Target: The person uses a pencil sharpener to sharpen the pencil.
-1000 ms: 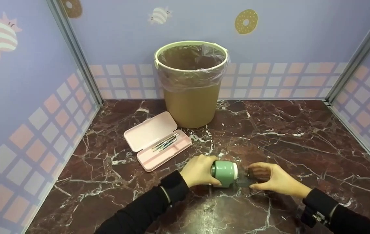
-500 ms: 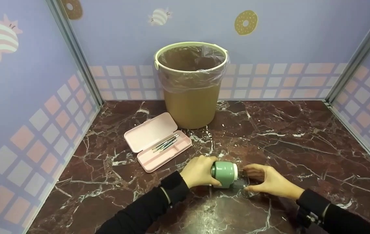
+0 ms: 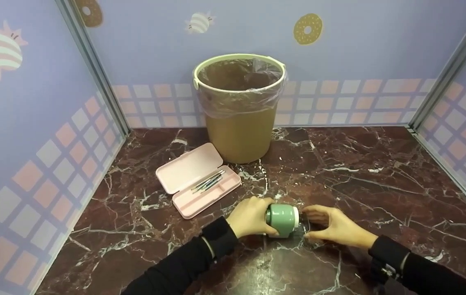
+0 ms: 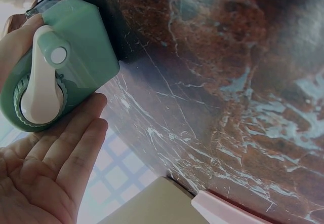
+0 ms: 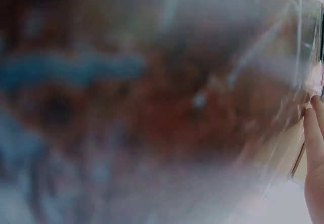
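A green crank pencil sharpener (image 3: 283,221) lies above the table's near middle, its white-rimmed end facing right. My left hand (image 3: 250,217) grips its body from the left, thumb at the near side and fingers at the far side. In the left wrist view the cream crank handle (image 4: 41,84) shows against the sharpener's back. My right hand (image 3: 338,229) pinches the clear shavings drawer (image 3: 302,227) between thumb and fingers. That drawer sits at the sharpener's right end; how deep it goes in is hard to tell. The right wrist view is mostly blurred, with fingers (image 5: 315,148) at its right edge.
An open pink pencil case (image 3: 207,192) with several pencils in it lies beyond my left hand. Behind it stands a tan lined trash bin (image 3: 241,131). Patterned panels border the dark marble table (image 3: 364,184), which bears small white specks near the bin.
My right hand has moved left with the clear drawer, bringing it closer to the sharpener's white-rimmed end. The left hand has kept its hold on the sharpener in nearly the same place.
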The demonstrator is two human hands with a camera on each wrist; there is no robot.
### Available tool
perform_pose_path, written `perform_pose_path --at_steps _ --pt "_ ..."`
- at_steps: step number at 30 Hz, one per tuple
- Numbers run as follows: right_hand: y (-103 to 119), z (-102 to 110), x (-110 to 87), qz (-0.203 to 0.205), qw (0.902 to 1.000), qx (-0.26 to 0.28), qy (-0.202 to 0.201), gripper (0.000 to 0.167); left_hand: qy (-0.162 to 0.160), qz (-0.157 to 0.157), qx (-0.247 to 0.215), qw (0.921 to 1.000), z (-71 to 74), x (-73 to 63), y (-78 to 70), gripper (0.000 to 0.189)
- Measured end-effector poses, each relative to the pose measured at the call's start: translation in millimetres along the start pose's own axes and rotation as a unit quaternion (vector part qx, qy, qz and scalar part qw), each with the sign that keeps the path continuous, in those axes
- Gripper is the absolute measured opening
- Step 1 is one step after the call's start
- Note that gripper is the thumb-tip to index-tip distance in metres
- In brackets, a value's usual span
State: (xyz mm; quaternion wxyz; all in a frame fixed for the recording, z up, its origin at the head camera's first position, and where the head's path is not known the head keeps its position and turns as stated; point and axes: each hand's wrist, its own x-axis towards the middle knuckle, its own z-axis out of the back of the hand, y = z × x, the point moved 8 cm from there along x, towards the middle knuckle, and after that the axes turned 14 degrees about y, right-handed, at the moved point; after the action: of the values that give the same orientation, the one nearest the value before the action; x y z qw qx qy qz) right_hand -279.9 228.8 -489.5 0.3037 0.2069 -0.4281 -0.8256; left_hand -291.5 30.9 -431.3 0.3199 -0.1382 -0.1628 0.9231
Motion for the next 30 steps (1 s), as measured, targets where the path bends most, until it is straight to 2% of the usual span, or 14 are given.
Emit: perform_pose_path --at_steps 9,13,20,30 --pt "1 -2 2.3 0.028 0.9985 0.042 0.02 0.066 -0.006 -0.006 -0.001 1.0 0.7 -1.3 -0.9 0.065" --pt "1 -3 2.0 0.022 0.9995 0.019 0.015 0.066 -0.009 -0.008 0.002 0.9999 0.5 -0.7 -0.8 0.064" --pt "8 -1 4.6 -0.008 0.9981 -0.061 -0.01 0.069 -0.009 -0.005 0.004 0.9999 0.5 0.4 0.1 0.063" --pt "20 -11 20.0 0.005 0.9995 -0.03 0.0 0.065 -0.003 0.001 0.004 1.0 0.5 -0.4 0.0 0.064"
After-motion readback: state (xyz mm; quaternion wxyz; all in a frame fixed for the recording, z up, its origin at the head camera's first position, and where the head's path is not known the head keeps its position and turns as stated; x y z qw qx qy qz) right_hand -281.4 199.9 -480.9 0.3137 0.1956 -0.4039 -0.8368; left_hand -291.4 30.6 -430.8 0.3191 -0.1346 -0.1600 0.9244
